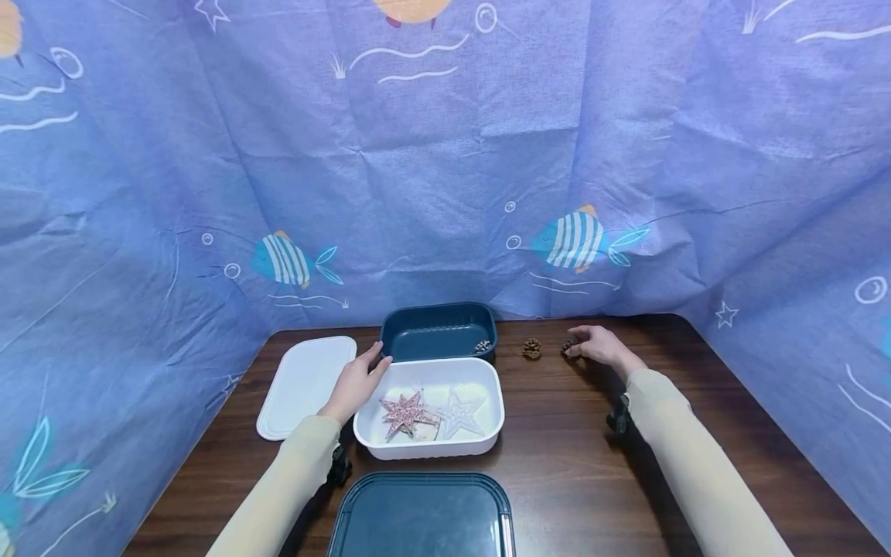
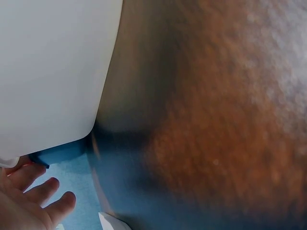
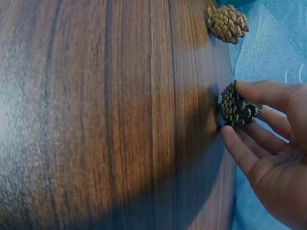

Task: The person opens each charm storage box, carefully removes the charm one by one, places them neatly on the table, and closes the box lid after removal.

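My right hand point(image 1: 604, 347) is at the back right of the table, its thumb and fingertips on either side of a dark pine cone point(image 3: 235, 108). A browner pine cone point(image 1: 532, 349) lies to the left of it. My left hand point(image 1: 356, 387) is at the back left corner of a white container point(image 1: 430, 447), fingers loosely extended beside its rim. Inside that container lie a pink glittery star point(image 1: 402, 414) and a white star point(image 1: 459, 415). Behind stands a dark blue container point(image 1: 437, 340) with a small pine cone point(image 1: 483, 346) in its right corner.
A white lid point(image 1: 306, 387) lies flat on the left of the wooden table point(image 1: 571, 480). At the front edge is a dark blue lid point(image 1: 422, 514). A blue fish-patterned curtain point(image 1: 445, 193) hangs right behind the table and along both sides.
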A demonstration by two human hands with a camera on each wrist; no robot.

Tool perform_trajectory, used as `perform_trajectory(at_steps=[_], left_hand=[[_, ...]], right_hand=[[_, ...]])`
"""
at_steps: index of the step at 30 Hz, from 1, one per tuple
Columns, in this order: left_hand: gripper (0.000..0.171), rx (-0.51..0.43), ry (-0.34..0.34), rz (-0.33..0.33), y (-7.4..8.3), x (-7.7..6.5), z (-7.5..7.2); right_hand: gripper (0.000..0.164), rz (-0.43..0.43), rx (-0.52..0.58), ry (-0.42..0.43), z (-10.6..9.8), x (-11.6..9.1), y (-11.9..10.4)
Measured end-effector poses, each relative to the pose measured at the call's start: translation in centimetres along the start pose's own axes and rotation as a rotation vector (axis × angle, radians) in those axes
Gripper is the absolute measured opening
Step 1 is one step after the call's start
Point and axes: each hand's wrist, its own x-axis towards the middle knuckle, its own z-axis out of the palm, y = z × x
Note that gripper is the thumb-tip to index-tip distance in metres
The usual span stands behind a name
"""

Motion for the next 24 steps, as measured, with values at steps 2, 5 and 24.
perform_trajectory(at_steps=[2,5,24], left_hand=[[0.067,-0.001,-0.001,-0.001,0.04,-0.03,-0.02],[0.071,0.0,-0.001,0.004,0.02,-0.02,-0.02],[0.078,-0.001,-0.009,-0.002,0.08,-0.12,-0.09]], right_hand=[[0.064,-0.004,0.005,0.0,0.02,0.02,0.02],[0.068,-0.026,0.0,0.007,-0.04,0.01,0.13],[0.068,-0.001,-0.004,-0.004,-0.36,-0.29,0.92]])
